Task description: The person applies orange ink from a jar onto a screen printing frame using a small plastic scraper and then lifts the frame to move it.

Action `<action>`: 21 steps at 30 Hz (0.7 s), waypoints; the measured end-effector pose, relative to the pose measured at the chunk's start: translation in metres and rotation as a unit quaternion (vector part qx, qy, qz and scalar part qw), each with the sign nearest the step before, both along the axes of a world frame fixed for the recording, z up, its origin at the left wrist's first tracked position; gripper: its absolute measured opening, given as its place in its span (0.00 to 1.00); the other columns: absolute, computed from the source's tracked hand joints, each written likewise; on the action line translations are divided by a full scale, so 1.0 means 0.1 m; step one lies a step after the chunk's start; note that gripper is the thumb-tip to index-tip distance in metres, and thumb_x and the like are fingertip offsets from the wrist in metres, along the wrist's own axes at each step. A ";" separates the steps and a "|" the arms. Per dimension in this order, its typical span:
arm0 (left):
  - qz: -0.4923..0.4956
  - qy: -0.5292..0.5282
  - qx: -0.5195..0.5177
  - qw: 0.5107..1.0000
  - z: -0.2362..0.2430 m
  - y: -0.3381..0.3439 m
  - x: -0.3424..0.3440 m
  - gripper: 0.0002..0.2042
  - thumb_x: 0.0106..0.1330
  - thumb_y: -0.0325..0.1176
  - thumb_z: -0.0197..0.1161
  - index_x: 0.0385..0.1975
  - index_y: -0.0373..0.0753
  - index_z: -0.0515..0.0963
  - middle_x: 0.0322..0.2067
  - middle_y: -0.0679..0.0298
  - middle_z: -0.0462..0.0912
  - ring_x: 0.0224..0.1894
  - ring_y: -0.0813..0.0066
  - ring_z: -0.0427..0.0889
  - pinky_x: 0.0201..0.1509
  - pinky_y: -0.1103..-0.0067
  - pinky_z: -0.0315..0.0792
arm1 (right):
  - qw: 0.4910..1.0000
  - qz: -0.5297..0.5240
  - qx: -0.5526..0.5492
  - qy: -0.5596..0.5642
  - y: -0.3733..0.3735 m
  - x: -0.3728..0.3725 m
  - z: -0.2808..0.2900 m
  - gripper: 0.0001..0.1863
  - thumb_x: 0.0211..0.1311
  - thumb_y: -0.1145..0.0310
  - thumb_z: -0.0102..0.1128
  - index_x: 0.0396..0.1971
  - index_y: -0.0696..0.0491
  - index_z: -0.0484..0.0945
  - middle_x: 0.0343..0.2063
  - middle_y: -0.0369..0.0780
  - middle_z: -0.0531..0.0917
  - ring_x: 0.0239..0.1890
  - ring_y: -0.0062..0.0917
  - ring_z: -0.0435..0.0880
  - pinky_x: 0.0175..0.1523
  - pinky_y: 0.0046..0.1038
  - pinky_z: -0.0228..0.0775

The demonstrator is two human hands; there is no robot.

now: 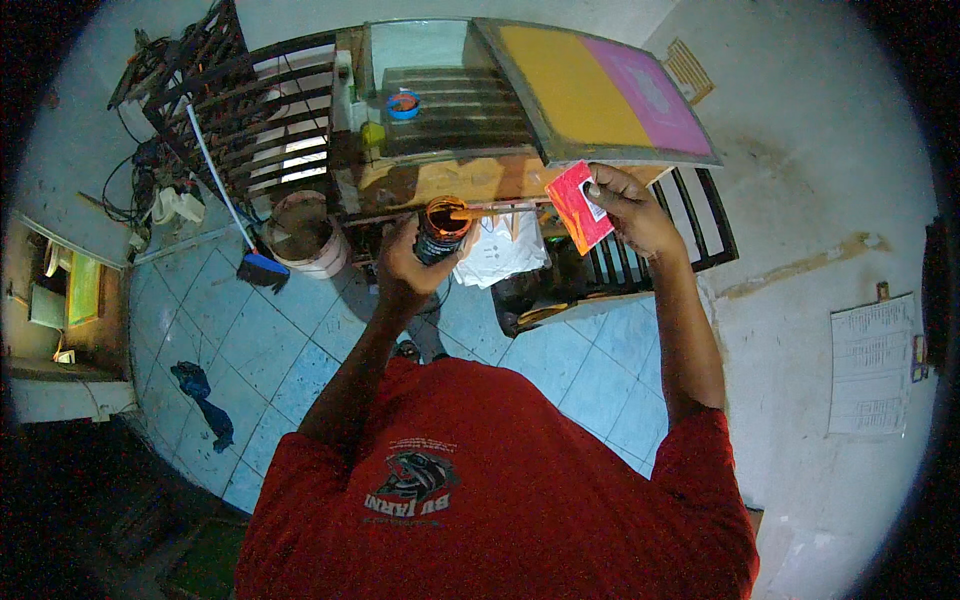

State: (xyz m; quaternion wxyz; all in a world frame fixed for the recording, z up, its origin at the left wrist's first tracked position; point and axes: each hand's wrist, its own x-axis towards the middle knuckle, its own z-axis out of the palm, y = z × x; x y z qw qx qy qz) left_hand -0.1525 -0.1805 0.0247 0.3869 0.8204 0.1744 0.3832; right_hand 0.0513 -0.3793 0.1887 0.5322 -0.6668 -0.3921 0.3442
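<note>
My left hand (402,262) is wrapped round a dark jar (436,246) with an open top, its rim and inside coated in orange paint. A thin orange-smeared stick (478,213) reaches out of the jar's mouth to the right. In my right hand (640,215), a flat red card (570,205) is pinched between thumb and fingers. Orange paint streaks its left edge, and my thumb covers part of a white patch on it. Jar and card are apart, both held in front of the wooden bench (450,183).
On the bench's slatted rack sits a blue-rimmed tub (403,105) with orange inside. A framed yellow and purple screen (585,90) leans at the right. A stained bucket (305,235), a blue broom (262,270) and a dark cloth (205,405) are on the tiled floor.
</note>
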 end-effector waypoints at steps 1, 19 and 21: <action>-0.013 -0.010 -0.017 1.000 -0.01 0.01 0.00 0.34 0.40 0.42 0.77 0.49 0.35 0.72 0.39 0.55 0.82 0.42 0.62 0.81 0.47 0.70 0.73 | 1.000 0.010 0.006 0.012 0.00 -0.01 -0.01 0.13 0.67 0.65 0.51 0.46 0.56 0.75 0.38 0.33 0.80 0.39 0.14 0.76 0.47 0.20 0.68; 0.017 -0.015 -0.079 0.997 0.02 0.17 0.06 0.28 0.44 0.37 0.72 0.46 0.33 0.72 0.37 0.50 0.79 0.41 0.53 0.78 0.46 0.67 0.71 | 0.994 -0.022 0.075 0.080 0.14 -0.22 -0.12 0.11 0.66 0.66 0.53 0.44 0.55 0.75 0.36 0.31 0.79 0.39 0.13 0.76 0.45 0.19 0.67; 0.017 0.028 -0.126 0.991 0.27 0.15 0.06 0.28 0.45 0.37 0.73 0.46 0.32 0.72 0.38 0.50 0.79 0.42 0.55 0.79 0.46 0.67 0.72 | 0.994 -0.032 0.076 0.077 0.16 -0.24 -0.13 0.11 0.66 0.65 0.53 0.44 0.54 0.75 0.35 0.30 0.79 0.37 0.13 0.76 0.43 0.19 0.68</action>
